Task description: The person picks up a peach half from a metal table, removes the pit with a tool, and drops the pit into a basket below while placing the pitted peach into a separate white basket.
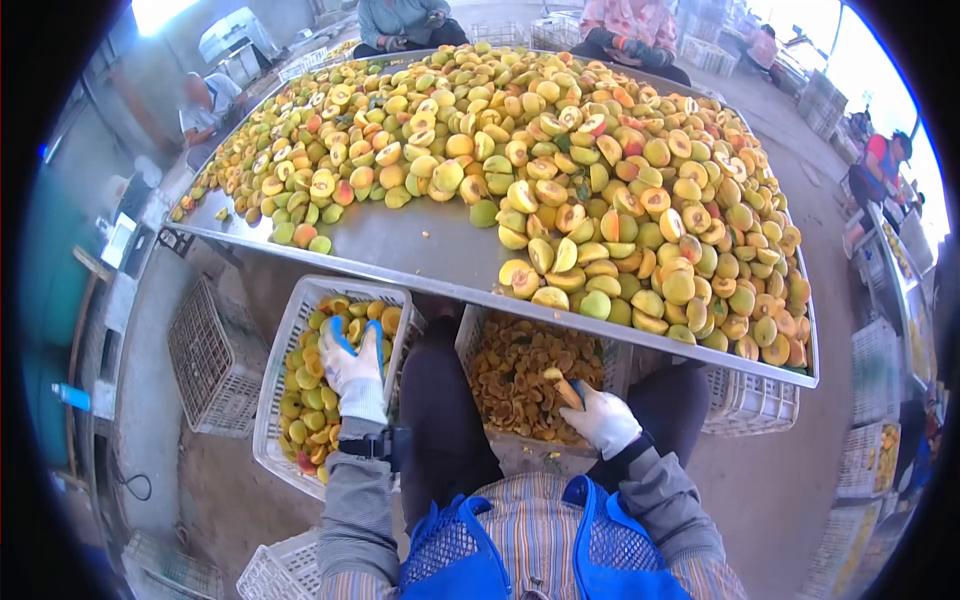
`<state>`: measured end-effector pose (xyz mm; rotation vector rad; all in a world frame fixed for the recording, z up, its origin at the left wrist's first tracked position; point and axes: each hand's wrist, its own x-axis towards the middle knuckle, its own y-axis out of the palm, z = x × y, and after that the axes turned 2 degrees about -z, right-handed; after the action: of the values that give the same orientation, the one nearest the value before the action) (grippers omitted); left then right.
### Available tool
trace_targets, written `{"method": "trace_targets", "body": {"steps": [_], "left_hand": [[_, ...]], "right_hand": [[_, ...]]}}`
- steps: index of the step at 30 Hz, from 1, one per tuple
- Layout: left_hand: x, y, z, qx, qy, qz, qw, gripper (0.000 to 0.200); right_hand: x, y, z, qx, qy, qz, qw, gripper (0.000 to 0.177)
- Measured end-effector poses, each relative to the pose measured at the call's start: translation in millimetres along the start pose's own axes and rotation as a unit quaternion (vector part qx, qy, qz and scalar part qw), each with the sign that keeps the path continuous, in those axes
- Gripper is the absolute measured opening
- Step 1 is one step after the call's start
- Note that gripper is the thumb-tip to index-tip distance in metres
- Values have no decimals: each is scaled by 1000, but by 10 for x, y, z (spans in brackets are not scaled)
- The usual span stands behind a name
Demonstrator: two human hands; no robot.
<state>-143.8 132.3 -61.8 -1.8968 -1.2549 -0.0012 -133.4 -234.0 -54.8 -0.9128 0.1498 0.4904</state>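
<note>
Your white-gloved left hand (355,370) spreads flat and empty over the white plastic crate (272,410) of yellow peach halves (300,400), below the steel bench's (400,247) near edge. Your right hand (602,420) curls round a small orange-brown piece (570,392). The halves look soft and slippery, so cup each 1 by its skin.

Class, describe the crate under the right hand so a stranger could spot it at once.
Find the metal table heaped with fruit halves. Two crates sit below its near edge; pick the right crate, under the right hand. It holds brown scraps, the left crate yellow-green fruit.
</note>
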Motion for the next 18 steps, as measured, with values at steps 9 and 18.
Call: {"method": "trace_targets", "body": {"steps": [9, 18], "left_hand": [[-68, 980, -1747, 191, 221, 399, 869, 82], [-123, 1083, -1489, -491, -59, 408, 767, 34]], "right_hand": [[204, 51, -188, -77, 107, 20, 991, 65], [157, -216, 143, 136, 13, -30, 990, 55]]}}
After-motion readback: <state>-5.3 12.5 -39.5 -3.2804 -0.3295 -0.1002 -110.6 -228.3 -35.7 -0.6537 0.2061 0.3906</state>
